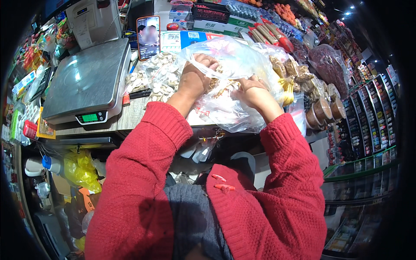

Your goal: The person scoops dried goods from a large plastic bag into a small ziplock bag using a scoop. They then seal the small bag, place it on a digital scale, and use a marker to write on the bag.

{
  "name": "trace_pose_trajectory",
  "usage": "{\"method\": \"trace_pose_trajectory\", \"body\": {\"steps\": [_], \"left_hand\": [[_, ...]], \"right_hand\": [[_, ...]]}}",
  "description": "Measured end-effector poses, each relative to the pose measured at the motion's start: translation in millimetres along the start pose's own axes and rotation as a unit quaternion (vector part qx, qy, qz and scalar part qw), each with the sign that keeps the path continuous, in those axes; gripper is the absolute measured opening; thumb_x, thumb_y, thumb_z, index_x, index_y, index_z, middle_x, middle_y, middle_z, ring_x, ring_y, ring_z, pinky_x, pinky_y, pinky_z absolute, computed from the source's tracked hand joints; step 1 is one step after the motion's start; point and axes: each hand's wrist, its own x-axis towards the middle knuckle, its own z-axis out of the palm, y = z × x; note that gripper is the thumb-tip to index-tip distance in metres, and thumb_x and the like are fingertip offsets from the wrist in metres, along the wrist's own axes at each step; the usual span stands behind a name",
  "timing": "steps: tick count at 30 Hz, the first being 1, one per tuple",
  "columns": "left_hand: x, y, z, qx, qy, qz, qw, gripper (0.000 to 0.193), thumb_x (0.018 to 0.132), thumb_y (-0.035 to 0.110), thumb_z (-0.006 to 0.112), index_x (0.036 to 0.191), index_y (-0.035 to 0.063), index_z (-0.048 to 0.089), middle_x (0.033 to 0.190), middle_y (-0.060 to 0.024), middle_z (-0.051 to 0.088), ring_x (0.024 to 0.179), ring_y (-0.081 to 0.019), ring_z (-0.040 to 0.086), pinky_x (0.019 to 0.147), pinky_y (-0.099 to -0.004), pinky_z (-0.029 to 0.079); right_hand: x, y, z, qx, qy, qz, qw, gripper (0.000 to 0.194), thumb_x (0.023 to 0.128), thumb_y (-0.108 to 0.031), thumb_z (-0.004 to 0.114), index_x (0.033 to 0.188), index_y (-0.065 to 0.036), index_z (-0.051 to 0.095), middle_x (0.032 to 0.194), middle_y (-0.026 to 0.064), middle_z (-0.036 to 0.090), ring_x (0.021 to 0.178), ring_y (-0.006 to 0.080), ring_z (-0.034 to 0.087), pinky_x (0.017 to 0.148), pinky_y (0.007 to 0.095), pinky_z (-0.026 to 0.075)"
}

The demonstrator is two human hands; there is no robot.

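A large clear plastic bag lies on the counter before me, its mouth towards me. My left hand is at the bag's left edge, fingers curled at the plastic beside a pale dried piece. My right hand is at the lower right of the opening, its fingertips partly hidden by the plastic. Brownish dried food pieces show between the hands. Left of the bag are clear bags of pale dried slices. Whether the right fingers grip anything is hard to see.
A steel-topped weighing scale fills the counter's left side. A phone stands upright behind the slices. Bagged dried goods and round tubs crowd the right. Boxes stand at the back; a red lighter lies near the scale.
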Motion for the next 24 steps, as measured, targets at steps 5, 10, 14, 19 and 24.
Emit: {"method": "trace_pose_trajectory", "body": {"steps": [5, 10, 14, 19, 24], "left_hand": [[0, -2, 2, 0.003, -0.001, 0.0, 1.0, 0.014, 0.09, 0.017, 0.065, 0.098, 0.0066, 0.07, 0.102, -0.0105, 0.068, 0.101, -0.0331, 0.06, 0.092, -0.0441, 0.046], [0, -2, 1, -0.005, -0.007, -0.003, 1.0, 0.013, 0.09, 0.018, 0.066, 0.097, 0.0072, 0.07, 0.101, -0.0102, 0.068, 0.102, -0.033, 0.059, 0.092, -0.0442, 0.046], [0, -1, 2, -0.006, -0.007, -0.026, 1.0, 0.014, 0.091, 0.019, 0.066, 0.097, 0.0075, 0.071, 0.101, -0.0098, 0.068, 0.103, -0.0335, 0.059, 0.093, -0.044, 0.045], [0, 1, 0, -0.01, -0.007, -0.029, 0.999, 0.015, 0.09, 0.017, 0.066, 0.102, 0.0094, 0.069, 0.1, -0.0116, 0.068, 0.1, -0.0344, 0.061, 0.09, -0.0444, 0.047], [-3, 9, -5, -0.057, -0.036, -0.095, 0.993, 0.015, 0.093, 0.018, 0.064, 0.103, 0.0071, 0.068, 0.1, -0.0146, 0.069, 0.095, -0.0361, 0.064, 0.085, -0.0448, 0.049]], "right_hand": [[0, 1, 22, 0.054, 0.149, -0.095, 0.983, 0.041, 0.085, -0.032, 0.074, 0.119, -0.009, 0.068, 0.099, 0.0102, 0.071, 0.106, 0.0319, 0.059, 0.096, 0.0405, 0.046], [20, 5, 34, 0.09, 0.083, -0.068, 0.99, 0.027, 0.088, -0.025, 0.07, 0.109, -0.009, 0.073, 0.1, 0.0152, 0.072, 0.099, 0.0324, 0.066, 0.089, 0.0399, 0.051], [21, 16, 28, 0.106, 0.094, -0.068, 0.988, 0.022, 0.091, -0.02, 0.067, 0.107, -0.005, 0.073, 0.1, 0.0199, 0.072, 0.097, 0.0339, 0.069, 0.085, 0.0408, 0.053], [23, 43, 16, 0.128, 0.191, -0.046, 0.972, 0.023, 0.091, -0.021, 0.067, 0.106, -0.005, 0.073, 0.098, 0.019, 0.072, 0.094, 0.0369, 0.068, 0.081, 0.0423, 0.052], [32, 54, 14, 0.207, 0.174, 0.079, 0.959, 0.03, 0.092, -0.021, 0.059, 0.116, -0.005, 0.068, 0.093, 0.0208, 0.072, 0.087, 0.0432, 0.067, 0.081, 0.0461, 0.052]]}}
